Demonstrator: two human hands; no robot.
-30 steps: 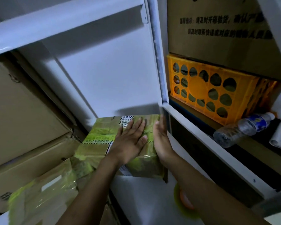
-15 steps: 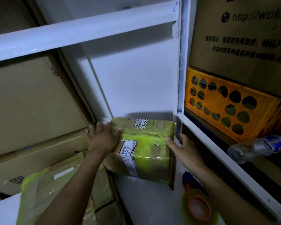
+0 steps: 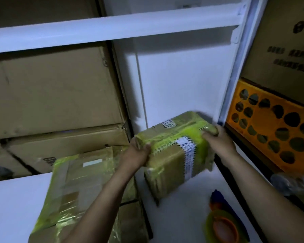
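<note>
While left hand (image 3: 137, 153) grips parcel (image 3: 172, 155), right hand (image 3: 218, 139) likewise

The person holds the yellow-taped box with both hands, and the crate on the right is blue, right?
No. The head view shows the crate is orange, not blue. The left hand and right hand do both hold the yellow-taped box.
</note>
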